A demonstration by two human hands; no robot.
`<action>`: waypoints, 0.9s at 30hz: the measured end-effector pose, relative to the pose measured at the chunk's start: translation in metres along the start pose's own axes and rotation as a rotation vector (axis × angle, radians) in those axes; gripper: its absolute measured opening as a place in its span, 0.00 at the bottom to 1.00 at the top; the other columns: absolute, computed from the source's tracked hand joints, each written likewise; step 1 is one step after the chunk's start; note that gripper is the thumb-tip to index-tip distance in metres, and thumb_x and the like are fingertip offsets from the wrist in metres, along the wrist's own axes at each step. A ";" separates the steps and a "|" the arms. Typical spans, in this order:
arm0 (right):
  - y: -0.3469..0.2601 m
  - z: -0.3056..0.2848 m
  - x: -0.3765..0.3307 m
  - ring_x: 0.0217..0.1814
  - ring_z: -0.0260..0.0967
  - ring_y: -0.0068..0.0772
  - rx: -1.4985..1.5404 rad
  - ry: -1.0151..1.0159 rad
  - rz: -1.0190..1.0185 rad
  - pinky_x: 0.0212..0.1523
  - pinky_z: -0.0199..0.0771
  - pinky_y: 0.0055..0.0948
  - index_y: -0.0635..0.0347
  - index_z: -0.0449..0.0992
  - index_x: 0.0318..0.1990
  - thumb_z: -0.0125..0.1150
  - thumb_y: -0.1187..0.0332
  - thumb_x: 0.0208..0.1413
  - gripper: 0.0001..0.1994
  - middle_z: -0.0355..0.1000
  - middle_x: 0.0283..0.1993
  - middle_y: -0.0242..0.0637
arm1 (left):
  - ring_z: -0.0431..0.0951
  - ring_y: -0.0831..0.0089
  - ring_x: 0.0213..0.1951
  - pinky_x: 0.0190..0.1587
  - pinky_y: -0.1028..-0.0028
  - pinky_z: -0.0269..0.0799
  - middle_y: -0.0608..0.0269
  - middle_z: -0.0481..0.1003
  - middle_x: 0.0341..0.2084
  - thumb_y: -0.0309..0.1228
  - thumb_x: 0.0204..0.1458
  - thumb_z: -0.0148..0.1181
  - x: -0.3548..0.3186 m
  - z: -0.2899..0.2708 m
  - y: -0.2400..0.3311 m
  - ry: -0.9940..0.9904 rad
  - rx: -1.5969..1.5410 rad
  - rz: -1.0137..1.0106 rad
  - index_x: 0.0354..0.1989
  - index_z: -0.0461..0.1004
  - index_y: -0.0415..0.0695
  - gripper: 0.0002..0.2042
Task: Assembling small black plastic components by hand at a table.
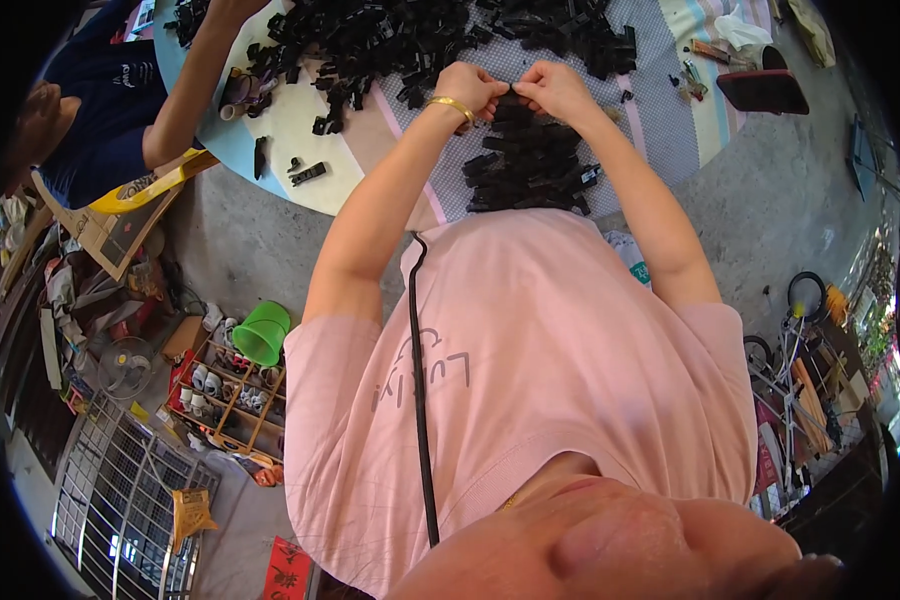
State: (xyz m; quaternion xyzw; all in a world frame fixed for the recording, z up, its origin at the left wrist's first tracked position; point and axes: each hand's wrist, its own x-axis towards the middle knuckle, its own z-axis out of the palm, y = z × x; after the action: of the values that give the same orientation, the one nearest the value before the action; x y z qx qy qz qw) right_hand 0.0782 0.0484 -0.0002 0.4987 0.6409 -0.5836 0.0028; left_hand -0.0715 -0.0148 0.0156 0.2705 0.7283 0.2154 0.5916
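My left hand (470, 90), below a gold bracelet, and my right hand (557, 92) meet over the table, fingertips almost touching. Both are closed in a pinch around a small black plastic part (511, 91), mostly hidden by the fingers. Right below them, a stack of similar black plastic pieces (530, 170) runs toward my body in rough rows. Beyond my hands spreads a large loose heap of black plastic pieces (370, 40). A few single black pieces (308, 174) lie apart on the left side of the table.
The round table has a striped cover (360, 170). A dark phone-like slab (763, 91) is at its right edge, near white tissue (740, 28). At the left, another person's arm (195, 90) reaches over the table. A green bucket (261, 333) and shoe rack (232, 395) stand on the floor.
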 end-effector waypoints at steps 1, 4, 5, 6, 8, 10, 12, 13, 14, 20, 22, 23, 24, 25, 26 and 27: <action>0.000 0.000 -0.001 0.21 0.70 0.21 0.002 0.002 0.003 0.20 0.69 0.19 0.63 0.73 0.30 0.61 0.67 0.46 0.08 0.73 0.24 0.35 | 0.71 0.77 0.14 0.17 0.79 0.71 0.62 0.72 0.15 0.30 0.45 0.60 0.002 0.000 0.002 0.002 0.025 0.006 0.24 0.71 0.33 0.10; -0.006 -0.001 -0.003 0.22 0.70 0.22 -0.019 -0.004 -0.018 0.22 0.69 0.20 0.63 0.74 0.29 0.61 0.65 0.46 0.09 0.73 0.23 0.35 | 0.72 0.78 0.15 0.18 0.80 0.69 0.63 0.73 0.15 0.32 0.44 0.61 0.001 -0.005 0.002 -0.005 0.050 0.010 0.24 0.73 0.35 0.11; -0.005 0.000 -0.006 0.23 0.70 0.22 -0.131 0.040 -0.149 0.24 0.69 0.20 0.62 0.74 0.28 0.60 0.65 0.46 0.09 0.73 0.22 0.34 | 0.72 0.79 0.16 0.18 0.80 0.68 0.63 0.74 0.16 0.33 0.43 0.62 -0.001 -0.008 -0.001 -0.011 0.032 0.013 0.24 0.73 0.35 0.11; -0.005 -0.002 -0.007 0.24 0.71 0.23 -0.245 0.096 -0.272 0.25 0.68 0.20 0.62 0.74 0.28 0.59 0.64 0.46 0.10 0.73 0.22 0.34 | 0.72 0.79 0.16 0.18 0.80 0.68 0.63 0.74 0.16 0.33 0.43 0.62 0.000 -0.008 -0.004 -0.014 0.035 0.025 0.24 0.73 0.35 0.11; -0.002 -0.010 -0.020 0.24 0.71 0.23 -0.142 0.116 -0.321 0.25 0.68 0.21 0.62 0.74 0.28 0.59 0.64 0.46 0.10 0.73 0.22 0.34 | 0.72 0.80 0.17 0.19 0.82 0.66 0.64 0.74 0.18 0.36 0.43 0.61 -0.004 -0.007 -0.015 -0.034 -0.014 0.193 0.27 0.75 0.36 0.13; -0.004 -0.018 -0.045 0.24 0.71 0.24 0.044 -0.005 -0.361 0.25 0.67 0.22 0.61 0.74 0.28 0.57 0.64 0.46 0.09 0.73 0.23 0.35 | 0.71 0.81 0.18 0.21 0.80 0.66 0.64 0.75 0.19 0.37 0.43 0.61 -0.021 -0.006 -0.028 0.101 -0.077 0.302 0.31 0.75 0.38 0.13; -0.012 -0.023 -0.080 0.24 0.70 0.27 0.001 -0.218 -0.285 0.25 0.67 0.24 0.60 0.75 0.28 0.56 0.64 0.46 0.08 0.73 0.24 0.36 | 0.73 0.76 0.19 0.25 0.77 0.68 0.61 0.75 0.19 0.34 0.42 0.61 -0.045 -0.009 -0.035 0.290 -0.093 0.326 0.31 0.75 0.40 0.11; -0.011 -0.021 -0.095 0.24 0.70 0.30 -0.077 -0.202 -0.333 0.26 0.67 0.26 0.59 0.75 0.28 0.57 0.64 0.46 0.08 0.73 0.23 0.36 | 0.74 0.73 0.21 0.26 0.76 0.69 0.59 0.75 0.19 0.33 0.41 0.61 -0.048 -0.012 -0.043 0.439 0.031 0.407 0.29 0.75 0.39 0.10; -0.011 -0.019 -0.107 0.24 0.70 0.32 -0.155 -0.185 -0.379 0.26 0.67 0.27 0.59 0.75 0.29 0.57 0.64 0.45 0.08 0.73 0.23 0.36 | 0.74 0.69 0.22 0.27 0.74 0.69 0.58 0.74 0.19 0.32 0.41 0.60 -0.050 -0.014 -0.051 0.587 0.157 0.485 0.27 0.75 0.39 0.09; -0.018 -0.025 -0.112 0.31 0.67 0.40 -0.414 -0.066 -0.530 0.32 0.66 0.34 0.57 0.77 0.26 0.58 0.59 0.43 0.11 0.70 0.26 0.39 | 0.71 0.59 0.33 0.34 0.65 0.68 0.57 0.69 0.28 0.30 0.39 0.61 -0.034 -0.023 -0.048 0.842 0.498 0.532 0.32 0.72 0.44 0.10; -0.021 -0.031 -0.094 0.30 0.68 0.41 -0.354 0.127 -0.477 0.31 0.67 0.34 0.58 0.76 0.27 0.58 0.60 0.44 0.11 0.70 0.26 0.39 | 0.71 0.61 0.29 0.32 0.66 0.67 0.59 0.69 0.24 0.31 0.39 0.61 -0.032 -0.021 -0.042 0.951 0.694 0.551 0.28 0.74 0.46 0.07; -0.014 -0.035 -0.079 0.29 0.69 0.40 -0.370 0.243 -0.494 0.31 0.68 0.33 0.57 0.76 0.29 0.58 0.61 0.44 0.10 0.70 0.27 0.39 | 0.71 0.61 0.29 0.32 0.66 0.67 0.59 0.69 0.24 0.31 0.39 0.61 -0.031 -0.019 -0.041 0.949 0.691 0.559 0.28 0.74 0.46 0.07; -0.007 -0.038 -0.062 0.29 0.69 0.40 -0.384 0.361 -0.510 0.31 0.69 0.33 0.57 0.76 0.31 0.59 0.62 0.44 0.10 0.70 0.27 0.38 | 0.71 0.60 0.30 0.32 0.66 0.67 0.59 0.69 0.24 0.30 0.39 0.61 -0.031 -0.017 -0.039 0.941 0.708 0.599 0.27 0.74 0.46 0.06; -0.002 -0.042 -0.046 0.29 0.69 0.40 -0.384 0.370 -0.509 0.31 0.69 0.33 0.57 0.76 0.31 0.59 0.62 0.44 0.10 0.70 0.27 0.38 | 0.71 0.60 0.30 0.32 0.66 0.67 0.59 0.69 0.24 0.30 0.39 0.60 -0.031 -0.015 -0.038 0.933 0.727 0.638 0.25 0.74 0.46 0.05; 0.000 -0.044 -0.032 0.29 0.69 0.39 -0.449 0.480 -0.560 0.31 0.69 0.32 0.55 0.75 0.34 0.59 0.62 0.44 0.10 0.69 0.28 0.37 | 0.71 0.60 0.30 0.32 0.66 0.67 0.59 0.70 0.24 0.30 0.39 0.60 -0.031 -0.012 -0.038 0.911 0.678 0.673 0.25 0.74 0.46 0.04; 0.002 -0.044 -0.021 0.30 0.69 0.37 -0.512 0.589 -0.611 0.31 0.70 0.32 0.54 0.75 0.36 0.59 0.63 0.45 0.11 0.69 0.29 0.36 | 0.71 0.60 0.30 0.32 0.66 0.67 0.59 0.70 0.24 0.29 0.39 0.60 -0.031 -0.007 -0.038 0.890 0.631 0.706 0.24 0.74 0.45 0.04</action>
State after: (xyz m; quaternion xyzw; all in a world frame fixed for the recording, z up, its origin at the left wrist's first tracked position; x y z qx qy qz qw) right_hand 0.1152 0.0679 0.0248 0.4152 0.8541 -0.2157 -0.2270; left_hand -0.0784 -0.0640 0.0160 0.5394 0.7994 0.2641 0.0189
